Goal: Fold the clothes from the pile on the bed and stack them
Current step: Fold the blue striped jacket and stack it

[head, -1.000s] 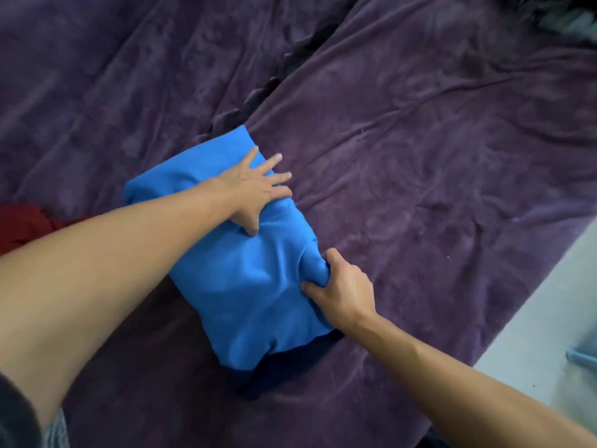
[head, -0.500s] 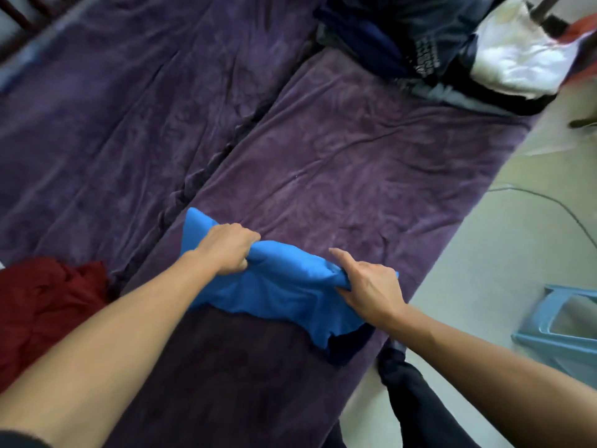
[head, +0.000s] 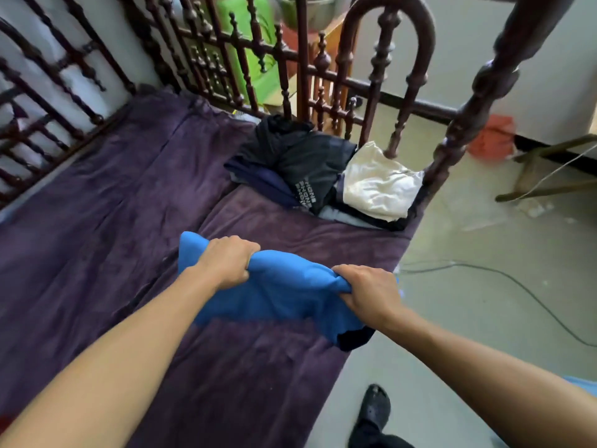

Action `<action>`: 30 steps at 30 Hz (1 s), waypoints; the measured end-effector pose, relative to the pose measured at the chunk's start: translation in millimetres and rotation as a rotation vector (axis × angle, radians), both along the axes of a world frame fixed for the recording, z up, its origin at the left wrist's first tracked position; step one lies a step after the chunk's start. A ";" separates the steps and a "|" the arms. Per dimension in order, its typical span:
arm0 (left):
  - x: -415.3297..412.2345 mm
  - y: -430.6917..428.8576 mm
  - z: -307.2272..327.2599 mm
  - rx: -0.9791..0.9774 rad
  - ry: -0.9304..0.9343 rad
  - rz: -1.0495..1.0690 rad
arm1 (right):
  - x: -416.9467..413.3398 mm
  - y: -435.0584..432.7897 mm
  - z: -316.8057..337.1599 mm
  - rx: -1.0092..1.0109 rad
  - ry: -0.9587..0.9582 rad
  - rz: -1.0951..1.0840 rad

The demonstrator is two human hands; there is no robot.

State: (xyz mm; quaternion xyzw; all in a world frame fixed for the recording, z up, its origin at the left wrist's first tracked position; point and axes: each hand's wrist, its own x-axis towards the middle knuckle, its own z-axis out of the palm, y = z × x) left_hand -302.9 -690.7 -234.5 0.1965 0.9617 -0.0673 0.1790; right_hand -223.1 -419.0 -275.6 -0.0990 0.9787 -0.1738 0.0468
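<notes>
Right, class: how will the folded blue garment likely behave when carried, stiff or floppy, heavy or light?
Probably floppy: the blue garment sags between the left hand and right hand. Likely light: edge grips alone hold it. Folds may slip; one corner hangs.

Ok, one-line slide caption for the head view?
Left hand and right hand grip the folded blue garment over the purple bedspread, clothes beyond.

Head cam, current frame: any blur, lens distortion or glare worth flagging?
Head view: strong wide-angle bowing of the bed rails and bedpost; the blue garment, left hand and right hand look fairly sharp; soft even light, no glare, the white garment bright yet showing folds.
</notes>
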 end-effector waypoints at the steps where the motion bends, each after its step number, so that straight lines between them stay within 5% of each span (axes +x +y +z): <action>1: -15.5 16.2 8.4 -0.002 0.006 -0.007 | -13.6 15.5 6.0 -0.006 0.019 -0.010; 7: -119.7 95.1 48.1 -0.020 -0.002 -0.047 | -94.1 86.6 39.0 -0.031 0.061 -0.096; 13: -240.9 155.7 63.1 -0.021 -0.121 -0.094 | -192.4 139.1 51.8 -0.097 -0.103 -0.178; 18: -344.9 208.2 36.3 -0.071 -0.293 -0.087 | -283.5 174.5 36.3 -0.189 -0.297 -0.303; 22: -405.1 244.1 -14.2 -0.003 -0.153 -0.073 | -345.8 205.5 2.8 -0.040 -0.355 -0.389; 26: -424.6 245.4 -66.0 0.112 0.171 -0.035 | -371.9 221.2 -31.9 0.233 -0.201 -0.337; 30: -394.4 208.1 -117.4 0.282 0.278 0.077 | -344.0 199.9 -65.2 0.270 0.224 -0.062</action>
